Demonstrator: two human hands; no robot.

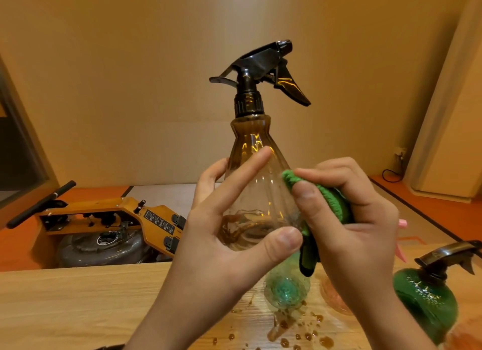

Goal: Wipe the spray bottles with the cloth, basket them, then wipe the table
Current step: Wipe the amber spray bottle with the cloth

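I hold the amber spray bottle upright in the air above the bench. Its black trigger head is at the top, with the trigger pointing to my right. My left hand grips the bottle's wide lower body: the thumb presses across the front near the base, and the fingers reach round the left side, with one lying straight up the clear wall. A little brown liquid sits in the bottom of the bottle. My right hand pinches the green cloth, bunched between the thumb and curled fingers, and presses its folded edge against the bottle's right side. A dark-edged end of the cloth hangs down below my left thumb. On the bench under my hands is a clear greenish spray bottle, its base turned toward me and the rest hidden. Just beside it, a pink bottle shows only in part behind my right wrist. A dark green spray bottle stands upright near the bench's right end. Brown drops are scattered over the wood in front of these. Beyond the bench's far edge, an orange machine lies on the floor.
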